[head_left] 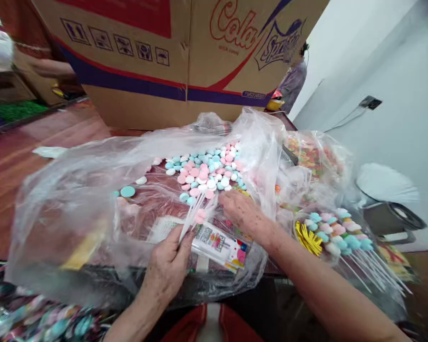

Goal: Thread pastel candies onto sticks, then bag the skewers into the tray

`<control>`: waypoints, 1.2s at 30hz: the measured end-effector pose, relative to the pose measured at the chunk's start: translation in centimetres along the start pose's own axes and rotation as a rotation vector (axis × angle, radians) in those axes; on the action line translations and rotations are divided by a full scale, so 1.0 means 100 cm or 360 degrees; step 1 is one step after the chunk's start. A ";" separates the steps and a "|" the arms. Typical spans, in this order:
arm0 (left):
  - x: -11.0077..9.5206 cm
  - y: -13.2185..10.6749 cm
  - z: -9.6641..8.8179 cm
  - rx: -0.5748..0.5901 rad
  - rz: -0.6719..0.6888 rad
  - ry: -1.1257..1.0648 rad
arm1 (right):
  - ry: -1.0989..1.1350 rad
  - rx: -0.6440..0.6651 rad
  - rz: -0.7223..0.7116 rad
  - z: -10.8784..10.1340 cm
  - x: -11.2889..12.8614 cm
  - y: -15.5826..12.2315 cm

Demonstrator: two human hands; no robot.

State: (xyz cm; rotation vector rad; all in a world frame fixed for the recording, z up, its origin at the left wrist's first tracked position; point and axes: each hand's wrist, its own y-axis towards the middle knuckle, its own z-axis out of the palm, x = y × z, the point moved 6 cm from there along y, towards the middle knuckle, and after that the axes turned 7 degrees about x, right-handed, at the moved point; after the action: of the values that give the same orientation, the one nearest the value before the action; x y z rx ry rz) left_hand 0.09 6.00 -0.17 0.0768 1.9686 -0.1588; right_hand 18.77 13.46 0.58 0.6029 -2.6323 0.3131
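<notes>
My left hand is closed around a bunch of thin white sticks, which point up and away toward the candies. A pink candy shows beside the sticks; whether it is on one of them I cannot tell. Just right of the stick tips, my right hand has its fingers curled together at the near edge of a pile of pink, blue and white round candies. What those fingers hold, if anything, is hidden. Printed packets lie on clear plastic between my hands.
A large cardboard box stands behind the pile on the reddish table. Crumpled clear plastic surrounds the candies. At right are bundled candy sticks with gold ties. People are beyond the box.
</notes>
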 end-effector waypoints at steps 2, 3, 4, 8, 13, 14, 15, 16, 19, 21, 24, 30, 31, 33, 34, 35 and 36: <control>0.002 0.002 0.000 0.0034 0.0029 0.0016 | 0.0034 -0.0041 0.0031 -0.001 0.004 0.001; 0.004 0.003 0.000 0.0049 0.0042 0.0022 | 0.0072 -0.0068 0.0052 -0.002 0.005 0.002; 0.005 0.004 0.000 0.0064 0.0055 0.0028 | 0.0124 -0.0101 0.0076 -0.003 0.005 0.003; 0.010 0.007 0.001 0.0108 0.0096 0.0051 | 0.0487 -0.0272 0.0192 -0.013 -0.005 0.006; 0.015 0.007 0.005 0.0155 0.0106 0.0052 | 0.1266 -0.0341 0.0153 -0.019 -0.011 0.006; 0.015 0.007 0.005 0.0159 0.0111 0.0051 | 0.1409 -0.0338 0.0130 -0.019 -0.010 0.005; 0.015 0.008 0.006 0.0161 0.0114 0.0055 | 0.1537 -0.0337 0.0108 -0.018 -0.008 0.005; 0.016 0.008 0.006 0.0160 0.0115 0.0062 | 0.1650 -0.0338 0.0089 -0.017 -0.007 0.005; 0.017 0.009 0.006 0.0153 0.0090 0.0101 | 0.1899 -0.0349 0.0043 -0.014 -0.005 0.005; 0.016 0.008 0.005 0.0139 0.0076 0.0122 | 0.1992 -0.0354 0.0022 -0.011 -0.004 0.005; 0.014 0.008 0.004 0.0123 0.0089 0.0125 | 0.2021 -0.0381 -0.0018 -0.009 -0.004 0.004; 0.014 0.010 0.004 0.0091 0.0106 0.0151 | 0.1496 -0.0635 -0.0014 -0.012 0.002 -0.007; 0.015 0.010 0.004 0.0095 0.0119 0.0155 | 0.1380 -0.0715 -0.0021 -0.013 0.004 -0.010; 0.017 0.010 0.004 0.0109 0.0140 0.0166 | 0.1148 -0.0869 -0.0049 -0.014 0.010 -0.016; 0.018 0.010 0.004 0.0115 0.0152 0.0172 | 0.1079 -0.0916 -0.0058 -0.013 0.013 -0.017; 0.019 0.010 0.004 0.0122 0.0161 0.0179 | 0.1076 -0.0933 -0.0055 -0.011 0.014 -0.018; 0.020 0.010 0.004 0.0125 0.0167 0.0187 | 0.1130 -0.0928 -0.0039 -0.008 0.015 -0.018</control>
State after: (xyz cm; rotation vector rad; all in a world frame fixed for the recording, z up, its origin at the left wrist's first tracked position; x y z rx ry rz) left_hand -0.18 6.84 -2.20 0.2452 2.0700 -0.1663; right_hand 18.63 11.59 2.12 0.2525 -1.8872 -0.2192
